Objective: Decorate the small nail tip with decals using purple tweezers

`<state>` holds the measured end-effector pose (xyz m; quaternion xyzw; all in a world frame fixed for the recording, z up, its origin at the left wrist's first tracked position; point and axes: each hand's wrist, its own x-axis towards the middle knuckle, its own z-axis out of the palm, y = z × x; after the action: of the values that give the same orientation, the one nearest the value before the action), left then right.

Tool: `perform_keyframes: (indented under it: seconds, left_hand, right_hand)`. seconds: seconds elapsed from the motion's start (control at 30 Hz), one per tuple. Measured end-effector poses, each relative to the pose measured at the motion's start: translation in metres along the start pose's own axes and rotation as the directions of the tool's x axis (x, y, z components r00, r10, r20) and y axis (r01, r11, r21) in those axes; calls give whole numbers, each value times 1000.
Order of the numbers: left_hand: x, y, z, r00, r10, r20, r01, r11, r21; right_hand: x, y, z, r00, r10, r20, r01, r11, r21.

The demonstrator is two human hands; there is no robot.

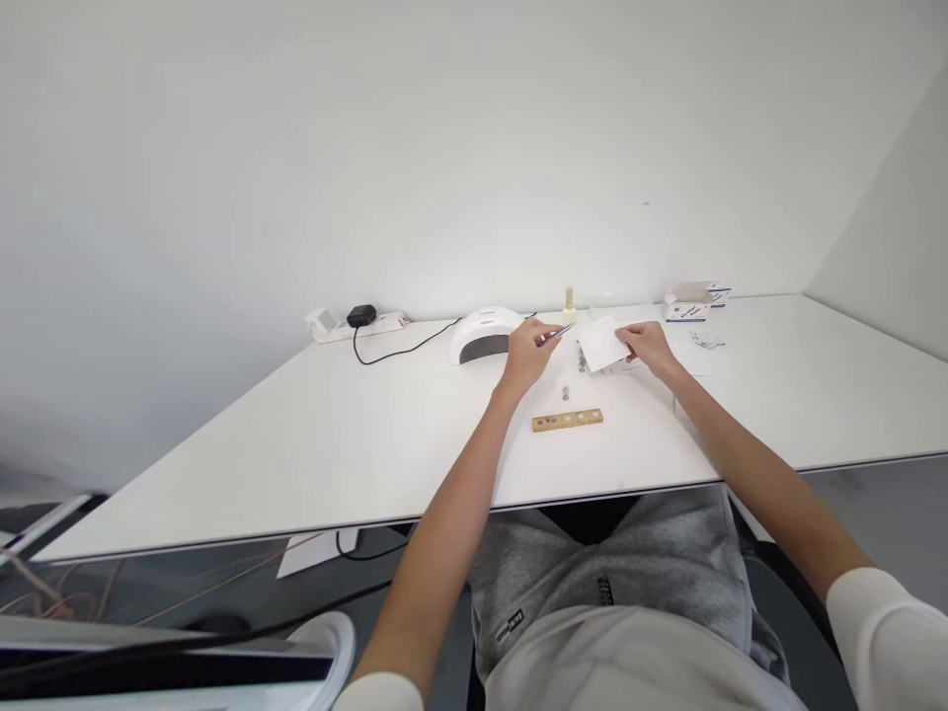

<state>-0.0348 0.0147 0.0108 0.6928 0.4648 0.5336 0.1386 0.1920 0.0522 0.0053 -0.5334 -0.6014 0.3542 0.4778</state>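
My left hand [528, 352] is closed on thin metal tweezers [557, 334], whose tip points right toward a white card [601, 343]. My right hand [647, 346] pinches that card at its right edge, holding it just above the white table [311, 444]. Below the hands lies a wooden strip [567, 420] with several small round spots on it. A tiny dark object [565, 393] sits on the table between the strip and my left hand.
A white domed lamp [485, 335] stands behind my left hand, its black cable running to a power strip [356, 324] at the back left. A small bottle [570, 302] stands at the back, with small white-blue boxes [692, 301] and packets [705, 340] at the back right.
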Motion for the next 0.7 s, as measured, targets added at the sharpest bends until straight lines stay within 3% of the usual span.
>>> perform_keyframes:
  seconds: [0.17,0.23,0.33,0.4,0.47,0.53,0.57,0.7]
  left_hand:
    - [3,1,-6,983,-183,1,176,947,-267]
    - [3,2,-7,972,-231,33,228,911,-345]
    - [2,4,-8,962,-269,49,264,871,-415]
    - [2,4,-9,960,-275,51,269,860,-433]
    - [2,4,-9,961,-273,47,265,856,-444]
    - [2,3,-9,961,-275,33,260,853,-454]
    - [3,3,-9,960,-278,25,258,851,-456]
    - [4,0,-8,952,-304,20,277,838,-469]
  right_hand:
    - [10,12,-27,995,83,-60,-102,885,-454]
    - [10,15,-31,992,87,-96,-125,835,-536]
    - [7,13,-28,995,-44,-87,-10,840,-542]
    - [3,7,-20,993,-119,6,106,856,-506]
    - [-4,1,-9,978,-105,181,174,888,-426]
    - [-12,-4,5,877,-36,480,171,956,-240]
    - [-17,-6,12,835,-24,549,156,968,-196]
    - [-33,-5,34,816,-37,577,196,957,-215]
